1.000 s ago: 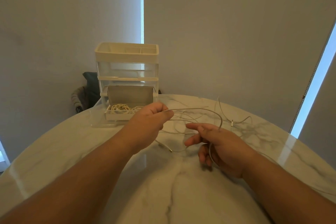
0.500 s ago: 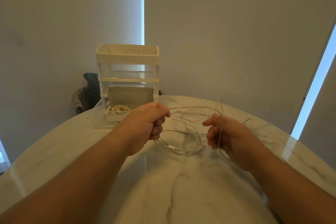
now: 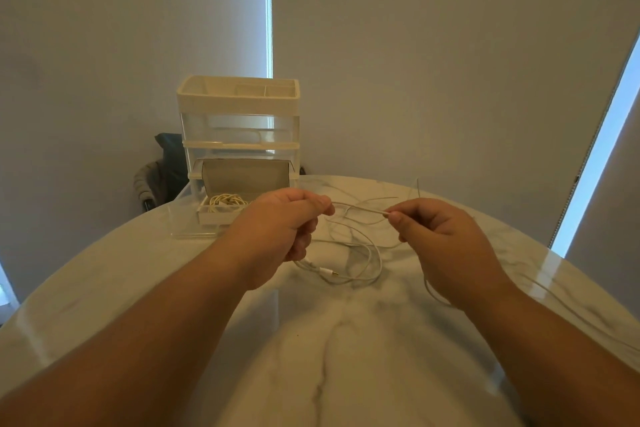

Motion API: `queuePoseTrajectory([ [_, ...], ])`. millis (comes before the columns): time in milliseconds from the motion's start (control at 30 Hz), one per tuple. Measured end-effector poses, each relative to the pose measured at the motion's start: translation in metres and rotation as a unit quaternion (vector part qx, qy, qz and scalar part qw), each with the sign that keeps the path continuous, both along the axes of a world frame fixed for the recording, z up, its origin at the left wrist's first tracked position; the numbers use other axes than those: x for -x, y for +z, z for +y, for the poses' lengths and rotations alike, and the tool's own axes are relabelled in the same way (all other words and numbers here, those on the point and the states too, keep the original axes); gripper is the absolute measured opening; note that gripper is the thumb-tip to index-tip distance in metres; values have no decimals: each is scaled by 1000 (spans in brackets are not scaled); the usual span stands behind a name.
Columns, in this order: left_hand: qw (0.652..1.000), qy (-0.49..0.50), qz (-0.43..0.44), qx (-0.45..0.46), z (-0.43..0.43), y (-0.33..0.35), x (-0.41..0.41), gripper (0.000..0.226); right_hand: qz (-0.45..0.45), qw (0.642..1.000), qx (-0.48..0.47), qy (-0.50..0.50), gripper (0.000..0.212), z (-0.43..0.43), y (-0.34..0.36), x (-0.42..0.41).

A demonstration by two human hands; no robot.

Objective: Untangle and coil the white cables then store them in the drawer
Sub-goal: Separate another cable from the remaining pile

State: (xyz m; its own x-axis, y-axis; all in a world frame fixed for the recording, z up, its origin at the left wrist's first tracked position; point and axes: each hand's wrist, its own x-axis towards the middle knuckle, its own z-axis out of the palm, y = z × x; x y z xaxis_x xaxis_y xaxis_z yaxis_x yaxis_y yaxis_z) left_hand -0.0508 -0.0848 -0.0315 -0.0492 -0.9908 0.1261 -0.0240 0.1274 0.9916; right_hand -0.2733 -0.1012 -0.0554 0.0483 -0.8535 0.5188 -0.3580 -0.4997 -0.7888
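Since the earlier frame, your right hand (image 3: 446, 243) has risen from beside the loops and turned its fingertips toward your left hand (image 3: 280, 229); the loop it carried is now drawn out between the two hands.

Left hand, centre of the frame: fingers (image 3: 311, 229) curled into a fist round the white cable (image 3: 360, 209), which leaves the fist at the thumb side.

Right hand, right of centre: thumb and forefinger pinch the same cable at their tips, and the other fingers are folded under. A short stretch of cable runs almost straight from one grip to the other, clear of the surface (image 3: 346, 357).

Below the hands the rest of the cable lies in loose overlapping loops on the surface, with a plug (image 3: 329, 272) at the near side of the loops. Further thin strands trail off toward the right edge of the frame.

Drawer (image 3: 221, 218), left of centre, behind the left hand: pulled out from the bottom of the organizer (image 3: 239, 104), with a coiled cable (image 3: 225, 200) lying inside it.
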Motion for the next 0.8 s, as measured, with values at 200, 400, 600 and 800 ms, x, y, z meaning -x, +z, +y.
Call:
queuePoseTrajectory([
  [200, 982, -179, 54, -37, 15, 8, 2, 22, -23, 998, -4, -65, 10, -6, 1, 9],
  [400, 945, -260, 195, -32, 16, 11, 1, 30, -36, 996, -26, -79, 10, -8, -2, 10],
  [600, 954, -228, 194, -24, 14, 13, 1, 41, 10, 997, -18, -79, 14, -1, 1, 6],
  [800, 957, -219, 191, -26, 19, 13, 6, 36, 65, 995, 38, -69, 24, 13, 7, -4],
])
